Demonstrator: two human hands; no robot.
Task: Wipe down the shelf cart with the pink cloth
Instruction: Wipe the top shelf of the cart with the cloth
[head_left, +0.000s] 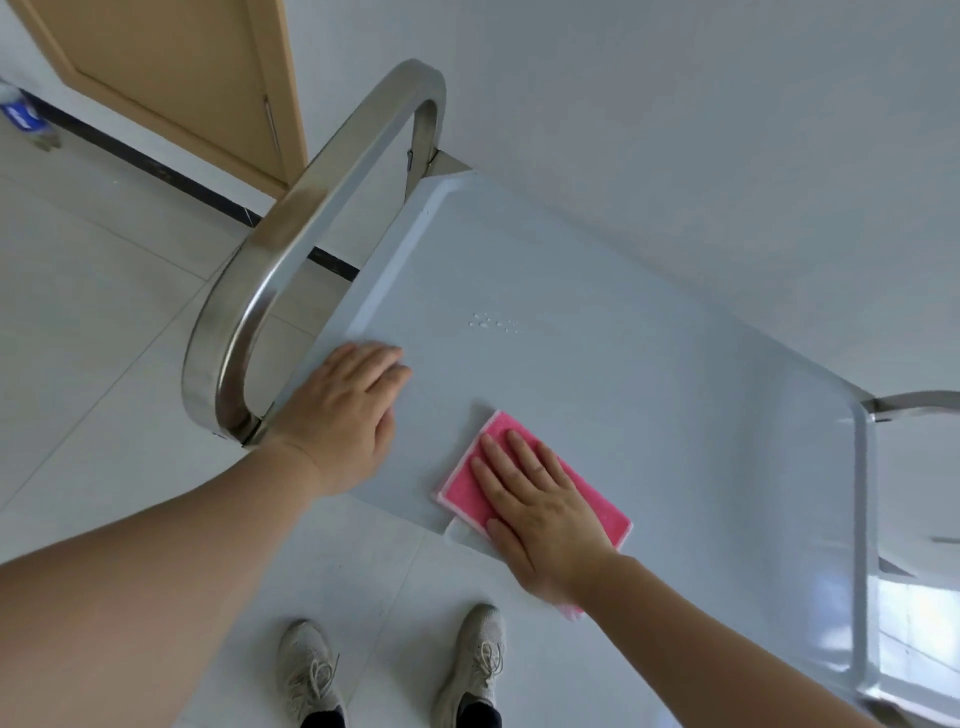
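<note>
My right hand (535, 499) presses flat, fingers straight, on the pink cloth (597, 504) at the near edge of the shelf cart (623, 338). My left hand (348, 410) rests open by the handle (291, 249) (steadying, I'd say). The cloth's long axis runs along that edge; unwiped droplets (493, 322) lie ahead, slightly left.

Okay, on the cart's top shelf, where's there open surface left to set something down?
Most of the top shelf is bare: the wide stretch beyond the pink cloth out to the far right rim. A few water droplets sit mid-shelf. The near-left corner is crowded by the left hand and right hand.
</note>
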